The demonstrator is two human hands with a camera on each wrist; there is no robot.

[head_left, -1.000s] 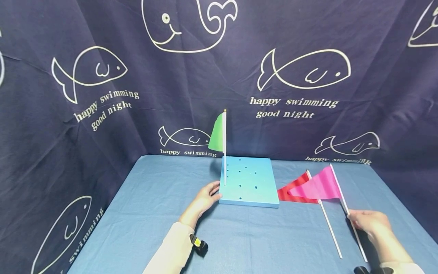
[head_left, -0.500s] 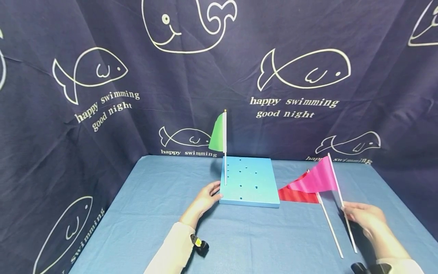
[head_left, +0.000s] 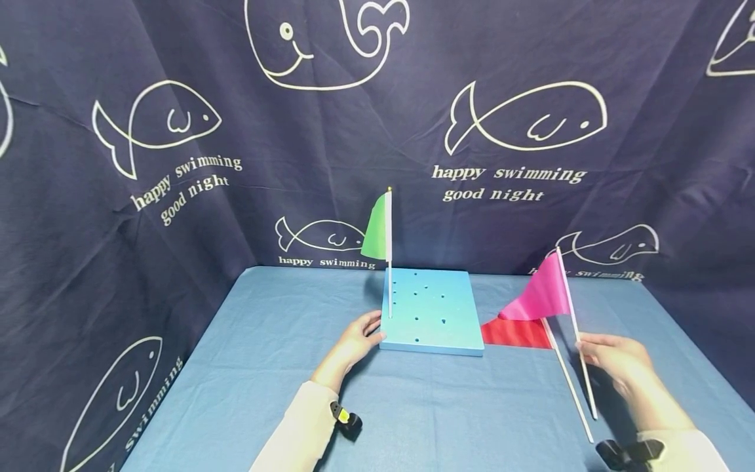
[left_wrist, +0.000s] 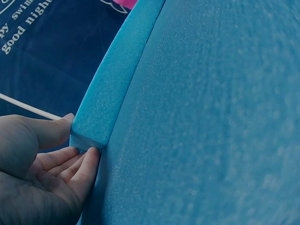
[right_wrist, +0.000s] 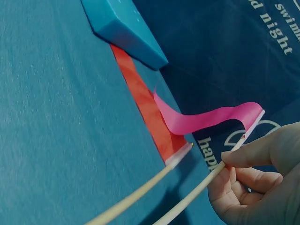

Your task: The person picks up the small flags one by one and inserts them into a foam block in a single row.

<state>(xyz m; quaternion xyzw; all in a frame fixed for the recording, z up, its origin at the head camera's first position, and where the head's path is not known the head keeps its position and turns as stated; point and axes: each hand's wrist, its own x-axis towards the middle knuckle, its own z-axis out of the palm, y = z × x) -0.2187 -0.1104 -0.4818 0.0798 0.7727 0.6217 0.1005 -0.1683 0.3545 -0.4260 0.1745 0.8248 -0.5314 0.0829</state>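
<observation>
My left hand point(head_left: 356, 342) holds the front left corner of a light blue board with small holes point(head_left: 457, 308), thumb and fingertips at the corner in the left wrist view. A small green flag point(head_left: 375, 233) stands upright in a hole near the board's left edge. My right hand point(head_left: 619, 357) pinches the pole of a pink flag point(head_left: 544, 288) between thumb and fingers, the flag tilted and raised off the table. Beneath it lies a red flag point(head_left: 516, 333) on the table, its tip against the board's right side. The pink cloth overlaps part of the red one.
A blue cloth point(head_left: 283, 295) covers the table. Behind and to the sides hangs a dark blue curtain point(head_left: 330, 144) with white fish drawings and lettering. The red flag's pole point(head_left: 571, 390) extends toward the front, beside the right hand.
My right hand has lifted the pink flag and moved it to the left and away from me, uncovering more of the red flag's pole. The left hand and the board stay in place.
</observation>
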